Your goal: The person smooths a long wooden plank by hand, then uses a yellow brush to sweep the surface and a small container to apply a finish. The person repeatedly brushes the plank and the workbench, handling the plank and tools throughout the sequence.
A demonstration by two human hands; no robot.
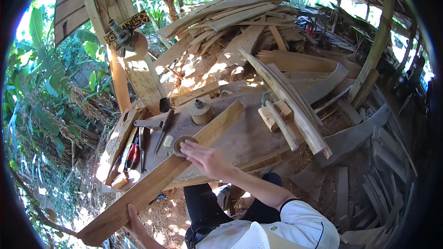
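A long wooden plank (152,186) lies slantwise across the bench, its near end sticking out past the edge at lower left. Around that end my left hand (134,223) is closed, thumb along the side, the other fingers hidden by the wood. My right hand (207,160) presses a thin round brown disc (178,145) against the plank's upper part, fingers laid over the disc. Beside the disc sits a small pale block (168,141). Behind them stands a round wooden piece (200,112) with a metal stud on top.
On the bench (251,131) at left lie red-handled pliers (133,153), a dark-handled pointed tool (166,127) and other hand tools. A hammer (285,131) and long timbers (288,103) lie at right. Stacked boards (230,16) rise behind; a wooden post (145,78) stands back left.
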